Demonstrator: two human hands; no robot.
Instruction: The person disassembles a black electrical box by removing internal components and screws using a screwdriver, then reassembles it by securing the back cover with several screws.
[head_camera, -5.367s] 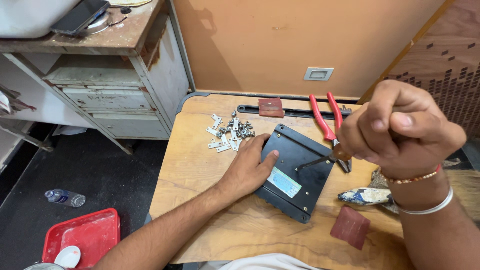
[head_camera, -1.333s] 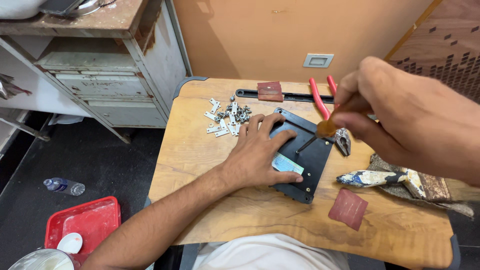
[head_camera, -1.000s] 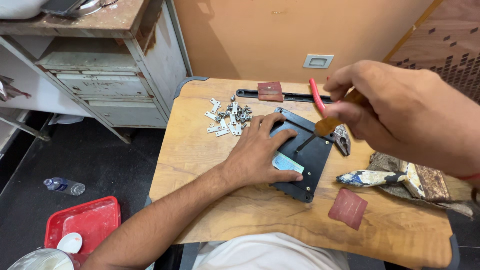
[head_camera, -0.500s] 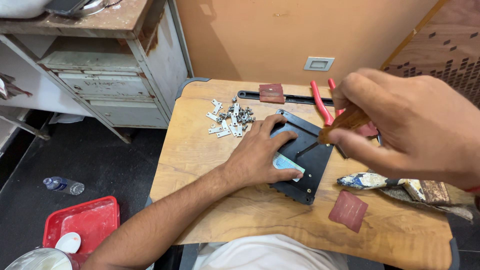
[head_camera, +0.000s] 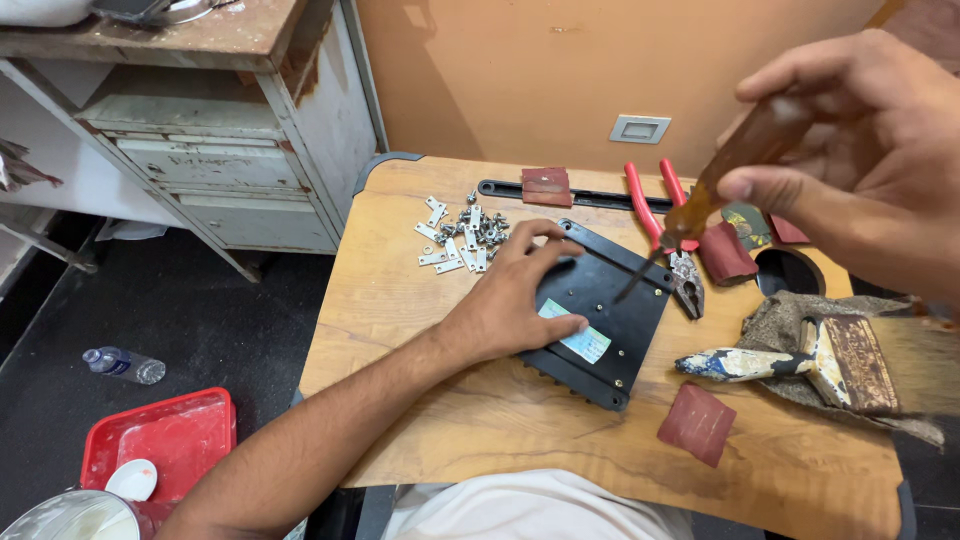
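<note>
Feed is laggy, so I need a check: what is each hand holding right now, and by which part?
Right hand grips a screwdriver by its amber handle, tip down over the black plate. Left hand holds nothing; it presses flat on that plate.

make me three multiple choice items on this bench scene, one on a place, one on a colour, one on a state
1. Where does the pile of small metal brackets lie?
A. beyond the left hand
B. on the red tray
C. under the paintbrush

2. What colour are the handles of the pliers?
A. blue
B. red
C. yellow

3. What is the left hand doing?
A. hanging in the air
B. gripping the pliers
C. pressing flat on the black plate

Answers: 1 A, the brackets sit on the wooden table past the fingertips. 2 B, both handles are red. 3 C, its palm and fingers rest on the plate while the right hand holds a screwdriver.
</note>
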